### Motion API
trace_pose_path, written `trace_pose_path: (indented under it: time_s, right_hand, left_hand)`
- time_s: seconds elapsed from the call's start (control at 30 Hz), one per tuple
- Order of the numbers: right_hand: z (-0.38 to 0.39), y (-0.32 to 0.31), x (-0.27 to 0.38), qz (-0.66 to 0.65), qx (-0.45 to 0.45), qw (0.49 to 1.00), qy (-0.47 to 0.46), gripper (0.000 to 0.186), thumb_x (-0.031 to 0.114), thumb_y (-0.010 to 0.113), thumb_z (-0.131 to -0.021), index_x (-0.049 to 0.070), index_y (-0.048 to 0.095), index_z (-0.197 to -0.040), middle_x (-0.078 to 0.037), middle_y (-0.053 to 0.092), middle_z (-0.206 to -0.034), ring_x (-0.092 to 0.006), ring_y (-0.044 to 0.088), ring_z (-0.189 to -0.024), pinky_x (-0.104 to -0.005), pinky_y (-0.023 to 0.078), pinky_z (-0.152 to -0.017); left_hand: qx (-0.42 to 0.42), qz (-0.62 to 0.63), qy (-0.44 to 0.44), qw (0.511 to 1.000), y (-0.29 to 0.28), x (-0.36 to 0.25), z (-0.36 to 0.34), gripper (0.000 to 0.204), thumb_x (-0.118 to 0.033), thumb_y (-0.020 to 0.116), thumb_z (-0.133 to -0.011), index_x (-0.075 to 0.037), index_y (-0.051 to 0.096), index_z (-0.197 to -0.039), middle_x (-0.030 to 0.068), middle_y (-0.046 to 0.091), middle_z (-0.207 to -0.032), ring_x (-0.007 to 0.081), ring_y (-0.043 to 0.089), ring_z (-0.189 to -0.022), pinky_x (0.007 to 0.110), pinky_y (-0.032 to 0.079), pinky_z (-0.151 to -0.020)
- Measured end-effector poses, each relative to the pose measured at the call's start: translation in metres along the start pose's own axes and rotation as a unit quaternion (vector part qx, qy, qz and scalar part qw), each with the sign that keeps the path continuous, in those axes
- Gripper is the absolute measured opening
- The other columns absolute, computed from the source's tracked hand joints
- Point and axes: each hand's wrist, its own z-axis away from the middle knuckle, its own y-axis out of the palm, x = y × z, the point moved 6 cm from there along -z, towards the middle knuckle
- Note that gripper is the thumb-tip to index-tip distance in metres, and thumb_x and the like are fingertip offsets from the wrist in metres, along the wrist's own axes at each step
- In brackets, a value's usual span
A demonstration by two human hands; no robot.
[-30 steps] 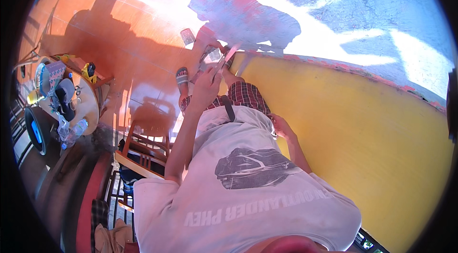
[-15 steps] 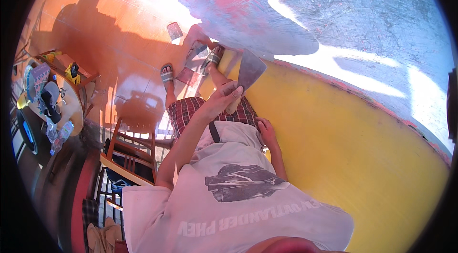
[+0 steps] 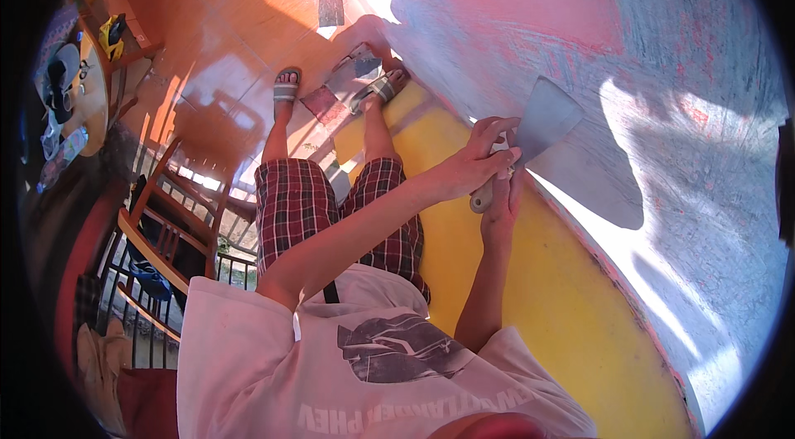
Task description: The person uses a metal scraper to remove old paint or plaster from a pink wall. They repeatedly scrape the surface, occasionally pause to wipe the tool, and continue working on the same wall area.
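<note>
A putty knife with a broad grey blade (image 3: pixel 548 123) and a pale handle (image 3: pixel 481 197) is held up in front of the wall. My left hand (image 3: pixel 476 159) is closed around it where blade and handle meet. Just below, my right hand (image 3: pixel 502 197) grips the same handle, its fingers partly hidden behind the left hand. The blade points up and to the right, toward the wall (image 3: pixel 696 33), which has patchy blue-grey and pink paint. Whether the blade touches the wall I cannot tell.
I sit on a yellow ledge (image 3: pixel 563 340) along the wall. Ahead on the orange floor (image 3: pixel 215 50) lies a dark rectangular piece (image 3: pixel 330 10), with flat pieces (image 3: pixel 321 104) by my sandals. At left are a wooden chair (image 3: pixel 157 248) and a cluttered round table (image 3: pixel 98 99).
My left hand has carried the putty knife right, toward the wall. My right hand has risen from beside my thigh to the handle. The view has turned toward the wall.
</note>
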Motion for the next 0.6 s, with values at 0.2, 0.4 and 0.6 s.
trace_pose_path:
  time_s: [0.2, 0.4, 0.6]
  right_hand:
    - [0.009, 0.002, 0.024, -0.020, 0.009, 0.995, -0.102, 0.051, 0.026, 0.050, -0.104, 0.006, 0.037, -0.148, -0.006, 0.055, -0.109, -0.0111, 0.056, -0.070, -0.0247, 0.045, -0.055]
    - [0.029, -0.011, 0.048, -0.134, -0.033, 0.990, 0.023, 0.041, 0.024, 0.043, -0.105, 0.007, 0.040, -0.142, -0.006, 0.060, -0.097, -0.0075, 0.047, -0.051, -0.0227, 0.035, -0.041]
    - [0.018, 0.007, 0.052, -0.135, 0.004, 0.991, -0.007, 0.031, 0.021, 0.038, -0.109, 0.005, 0.050, -0.133, -0.004, 0.061, -0.095, -0.0055, 0.047, -0.053, -0.0216, 0.036, -0.043]
  left_hand:
    - [-0.087, -0.180, 0.284, 0.938, 0.002, -0.048, -0.001, 0.064, -0.017, 0.070, -0.091, -0.010, 0.046, -0.151, 0.0176, 0.031, -0.155, 0.0305, 0.036, -0.143, 0.043, 0.040, -0.111]
    - [-0.093, -0.205, 0.240, 0.944, 0.025, -0.076, 0.003, 0.061, -0.015, 0.071, -0.088, -0.013, 0.054, -0.147, 0.0201, 0.040, -0.150, 0.0355, 0.059, -0.120, 0.042, 0.051, -0.100]
    - [-0.183, -0.383, 0.192, 0.885, 0.016, -0.083, 0.008, 0.065, -0.023, 0.065, -0.095, -0.013, 0.043, -0.155, 0.0200, 0.058, -0.128, 0.0285, 0.068, -0.089, 0.034, 0.057, -0.076]
